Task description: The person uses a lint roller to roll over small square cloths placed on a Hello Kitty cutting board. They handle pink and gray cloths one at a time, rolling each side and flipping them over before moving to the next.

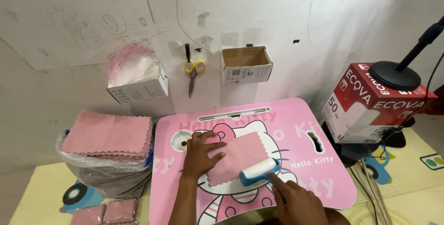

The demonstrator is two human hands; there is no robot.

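At far left a stack of pink scalloped-edge cloths is sitting on a bulging clear plastic sack, with two folded pink cloth packs lying on the yellow floor mat below it. Above, a small cardboard box stuffed with clear plastic bags is hanging on the white wall, followed by yellow-handled scissors and an open white cardboard box. On the pink cartoon-cat lap table, the left hand is pressing flat, fingers spread apart, on the left edge of a single pink scalloped cloth lying at the table's centre. The right hand is gripping the handle of a blue-framed white lint roller, fingers closed around it, the roller resting on the cloth's lower right corner. At far right a red-and-white carton is supporting a black round stand base.
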